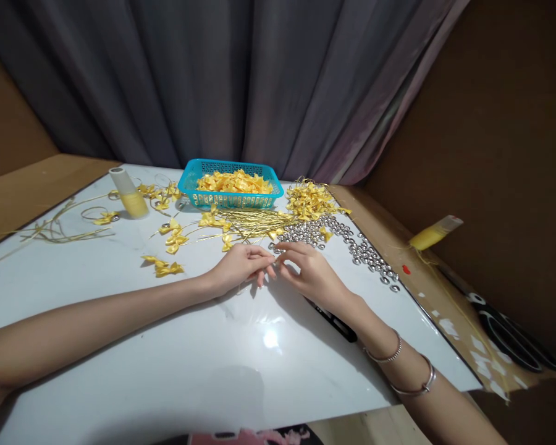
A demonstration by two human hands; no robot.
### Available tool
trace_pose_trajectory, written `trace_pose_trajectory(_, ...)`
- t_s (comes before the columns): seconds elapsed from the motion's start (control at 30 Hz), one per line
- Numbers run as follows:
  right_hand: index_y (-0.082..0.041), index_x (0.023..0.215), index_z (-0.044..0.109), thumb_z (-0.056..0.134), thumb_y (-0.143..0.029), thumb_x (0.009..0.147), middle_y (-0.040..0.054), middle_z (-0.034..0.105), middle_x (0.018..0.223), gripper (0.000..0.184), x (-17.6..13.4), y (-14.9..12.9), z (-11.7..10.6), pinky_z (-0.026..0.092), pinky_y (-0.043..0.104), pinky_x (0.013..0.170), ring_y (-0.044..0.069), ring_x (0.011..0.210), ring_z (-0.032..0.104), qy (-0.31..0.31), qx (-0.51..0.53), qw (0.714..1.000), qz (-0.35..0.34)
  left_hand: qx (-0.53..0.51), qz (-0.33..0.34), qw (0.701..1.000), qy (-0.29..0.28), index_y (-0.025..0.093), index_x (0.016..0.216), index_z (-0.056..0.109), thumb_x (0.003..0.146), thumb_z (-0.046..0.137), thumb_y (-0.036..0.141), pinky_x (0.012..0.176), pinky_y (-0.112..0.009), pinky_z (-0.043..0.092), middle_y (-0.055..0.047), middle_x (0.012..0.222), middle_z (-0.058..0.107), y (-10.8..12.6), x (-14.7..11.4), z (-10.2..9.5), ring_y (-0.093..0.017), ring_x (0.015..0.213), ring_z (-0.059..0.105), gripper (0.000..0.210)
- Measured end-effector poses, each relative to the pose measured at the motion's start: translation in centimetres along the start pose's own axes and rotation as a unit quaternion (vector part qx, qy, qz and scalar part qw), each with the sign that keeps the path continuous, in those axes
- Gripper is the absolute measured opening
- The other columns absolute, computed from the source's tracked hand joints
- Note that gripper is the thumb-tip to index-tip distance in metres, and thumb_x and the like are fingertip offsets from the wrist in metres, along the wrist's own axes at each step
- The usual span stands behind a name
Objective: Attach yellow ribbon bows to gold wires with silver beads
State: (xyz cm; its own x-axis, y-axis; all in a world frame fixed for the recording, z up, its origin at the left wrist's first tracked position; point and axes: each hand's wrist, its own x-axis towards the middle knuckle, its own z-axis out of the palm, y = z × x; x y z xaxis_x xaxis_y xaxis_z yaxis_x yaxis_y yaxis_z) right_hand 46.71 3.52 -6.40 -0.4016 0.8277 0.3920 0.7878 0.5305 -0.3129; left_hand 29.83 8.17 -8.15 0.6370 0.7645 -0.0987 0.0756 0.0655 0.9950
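Observation:
My left hand (243, 267) and my right hand (309, 272) meet above the white table, fingertips almost touching. Both are closed in a pinch around something too small to make out. A faint thin strand curves below the left fingers. Just beyond the right hand spread many silver oval beads (306, 232). Past both hands lies a bundle of gold wire strands (254, 222), with yellow ribbon bows (175, 238) to its left. Partly hidden under the right wrist is a black-handled tool (336, 322).
A blue basket (231, 201) of yellow bows stands at the back, beside a bow pile (310, 201). Yellow thread spools stand left (132, 196) and lie right (435, 232). Loose wires (50, 232) lie far left. Scissors (505, 330) and paper scraps (449, 327) lie at the right.

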Motion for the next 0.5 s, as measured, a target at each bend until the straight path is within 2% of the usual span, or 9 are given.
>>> trace_pose_trajectory(0.07, -0.014, 0.077, 0.064, 0.052, -0.011, 0.085, 0.0138, 0.063, 0.113, 0.015, -0.07, 0.17, 0.20, 0.043, 0.038, 0.081, 0.022, 0.092, 0.058, 0.012, -0.031, 0.999, -0.029, -0.015, -0.003, 1.000, 0.004, 0.010, 0.068, 0.062, 0.081, 0.058, 0.027, 0.040, -0.019, 0.027, -0.004, 0.058, 0.064, -0.10, 0.07, -0.03, -0.007, 0.040, 0.050, 0.022)
trace_pose_trajectory(0.17, -0.014, 0.079, 0.064, 0.051, -0.009, 0.085, 0.0119, 0.064, 0.111, 0.016, -0.11, 0.13, 0.12, 0.041, 0.036, 0.077, 0.022, 0.087, 0.056, 0.006, -0.065, 0.996, -0.057, -0.025, -0.001, 1.000, 0.006, 0.010, 0.068, 0.062, 0.080, 0.058, 0.024, 0.040, -0.019, 0.027, -0.006, 0.065, 0.067, -0.15, 0.10, -0.10, -0.006, 0.041, 0.051, 0.019)
trace_pose_trajectory(0.33, -0.014, 0.080, 0.064, 0.050, -0.007, 0.086, 0.0083, 0.067, 0.101, 0.017, -0.07, -0.25, -0.31, 0.038, 0.034, 0.075, 0.021, 0.086, 0.054, -0.005, -0.076, 0.994, -0.084, 0.002, 0.001, 1.000, 0.007, 0.009, 0.065, 0.064, 0.081, 0.056, 0.024, 0.039, -0.019, 0.024, -0.002, 0.044, 0.057, 0.01, 0.05, -0.21, -0.005, 0.036, 0.040, 0.023)
trace_pose_trajectory(0.5, -0.014, 0.083, 0.065, 0.049, -0.007, 0.087, 0.0075, 0.068, 0.097, 0.018, -0.08, -0.28, -0.33, 0.037, 0.034, 0.076, 0.020, 0.086, 0.054, -0.012, -0.077, 0.993, -0.084, 0.002, 0.000, 1.000, 0.011, 0.009, 0.066, 0.064, 0.081, 0.056, 0.026, 0.039, -0.019, 0.024, -0.003, 0.046, 0.058, -0.05, 0.14, -0.21, -0.006, 0.037, 0.041, 0.023)
